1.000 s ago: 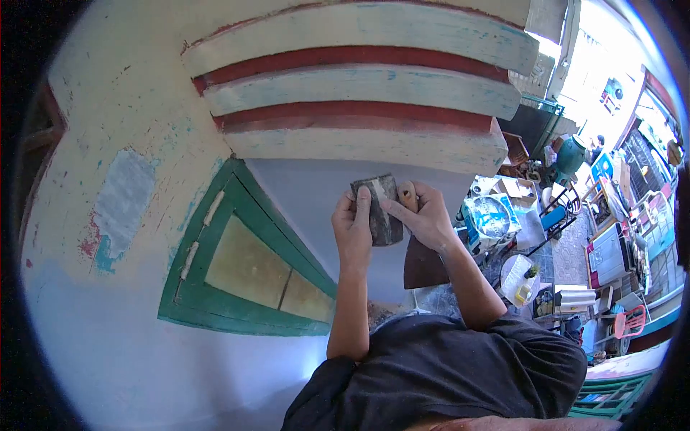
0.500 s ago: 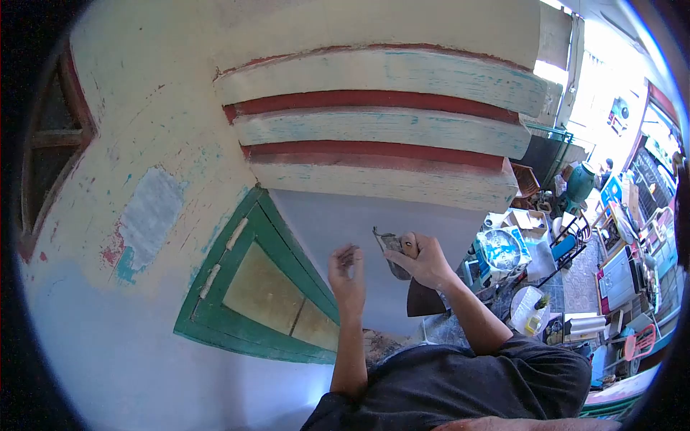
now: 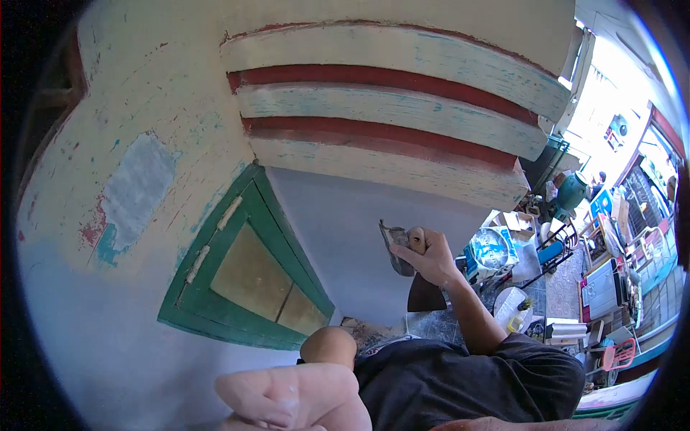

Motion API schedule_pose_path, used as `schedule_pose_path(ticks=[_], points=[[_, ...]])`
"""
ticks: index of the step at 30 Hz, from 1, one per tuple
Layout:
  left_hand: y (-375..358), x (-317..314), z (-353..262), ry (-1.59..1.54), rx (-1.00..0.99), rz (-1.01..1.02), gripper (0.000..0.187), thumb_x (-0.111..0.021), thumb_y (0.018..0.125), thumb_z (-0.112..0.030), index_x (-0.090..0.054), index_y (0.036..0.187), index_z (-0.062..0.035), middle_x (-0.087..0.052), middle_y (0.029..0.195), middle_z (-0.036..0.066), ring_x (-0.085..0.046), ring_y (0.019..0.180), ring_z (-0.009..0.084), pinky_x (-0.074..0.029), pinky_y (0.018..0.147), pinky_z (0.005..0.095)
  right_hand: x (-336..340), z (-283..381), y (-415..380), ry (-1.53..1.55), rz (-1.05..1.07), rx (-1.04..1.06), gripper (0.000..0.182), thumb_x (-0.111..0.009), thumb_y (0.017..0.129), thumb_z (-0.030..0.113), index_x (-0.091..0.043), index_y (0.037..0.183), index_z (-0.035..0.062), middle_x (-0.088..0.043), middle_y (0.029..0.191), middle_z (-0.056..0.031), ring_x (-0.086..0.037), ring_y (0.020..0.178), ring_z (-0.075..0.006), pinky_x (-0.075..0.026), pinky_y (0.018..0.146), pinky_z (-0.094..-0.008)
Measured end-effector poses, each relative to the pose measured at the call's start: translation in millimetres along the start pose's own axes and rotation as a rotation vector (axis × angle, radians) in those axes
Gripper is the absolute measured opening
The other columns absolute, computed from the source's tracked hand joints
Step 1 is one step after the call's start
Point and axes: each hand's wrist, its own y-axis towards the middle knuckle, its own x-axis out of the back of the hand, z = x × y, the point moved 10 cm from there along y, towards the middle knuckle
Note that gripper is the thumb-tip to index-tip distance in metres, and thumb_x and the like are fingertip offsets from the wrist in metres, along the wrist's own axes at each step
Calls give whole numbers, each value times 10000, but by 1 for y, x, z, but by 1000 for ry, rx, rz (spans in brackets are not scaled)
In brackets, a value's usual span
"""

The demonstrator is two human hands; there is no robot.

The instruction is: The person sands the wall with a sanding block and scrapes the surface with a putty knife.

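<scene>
My right hand is closed round a scraper, whose wooden handle end pokes out above the fingers. Its broad dark blade points down below the hand. The thumb presses on a grey, smeared, curved piece held at the same place. Close to the camera at the bottom edge is my left hand, large and partly cut off, with a whitish smear on it. Its fingers look bent, but their tips and anything they may hold are hidden.
Cream ledges with red grooves cross above. A green-framed panel is at left on the wall, below a grey patch. Boxes, a round white table, a pink chair and a green urn stand at right.
My left hand has come down and much closer to the camera, away from my right hand. My right hand keeps its hold on the scraper. The view has shifted slightly.
</scene>
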Motion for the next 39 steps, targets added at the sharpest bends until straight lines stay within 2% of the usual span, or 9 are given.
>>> schedule_pose_path(ticks=[5,9,12,16,19,30,32,34,39], points=[[-10,-4,2,250,279,-179,261,-681,926,-201,-437,959,-287,-363,834,-127,-398,705,63,-302,733,331,8,2,-2,-6,-59,-7,357,-810,872,249,-561,750,24,-588,706,-28,-522,662,-95,-462,590,-284],[-16,-5,7,267,423,-198,181,-637,943,-263,-469,878,-274,-369,843,-114,-405,714,82,-312,730,343,13,-6,-1,67,-70,-48,369,-829,853,252,-562,725,32,-581,693,-11,-495,648,-85,-445,591,-264],[-16,-8,15,96,424,-262,171,-621,945,-305,-466,880,-275,-369,860,-106,-410,723,96,-318,736,347,12,-2,-1,27,-76,-46,510,-807,883,211,-358,674,93,-552,699,-27,-507,662,-85,-440,564,-278],[-15,-6,15,208,410,-215,174,-606,951,-330,-457,885,-268,-366,870,-101,-415,732,106,-323,746,353,14,4,-1,-37,-83,-8,502,-799,891,194,-356,672,101,-551,705,-27,-489,650,-80,-431,554,-269],[-13,-7,19,-39,425,-251,177,-594,948,-313,-442,875,-258,-363,871,-96,-424,746,109,-327,755,357,10,0,-1,70,-55,11,453,-793,897,234,-418,698,76,-551,712,-21,-495,662,-88,-445,578,-285],[-30,13,12,254,279,-84,246,-665,943,-316,-517,1080,-175,-414,1005,-71,-454,843,142,-361,761,382,-3,10,1,66,-7,-3,293,-799,891,253,-638,841,13,-620,756,-29,-557,682,-107,-485,627,-280],[-60,34,23,235,296,-301,327,-560,1014,-443,-532,1061,-121,-454,833,5,-463,781,185,-389,790,339,-5,8,0,45,-9,-28,295,-800,890,248,-634,830,12,-616,751,-26,-553,685,-102,-483,626,-278],[-94,26,64,393,525,339,306,-670,957,-394,-561,995,-111,-510,868,35,-511,839,209,-440,801,351,-8,11,0,25,-16,-40,297,-802,890,242,-630,820,11,-612,746,-23,-548,687,-98,-482,626,-276],[-242,40,100,377,1174,705,305,-828,819,-175,-618,978,-22,-633,868,125,-634,796,270,-500,706,378,-7,17,-9,238,-253,92,359,-832,861,250,-590,768,2,-597,730,-14,-506,692,-73,-463,599,-272]])
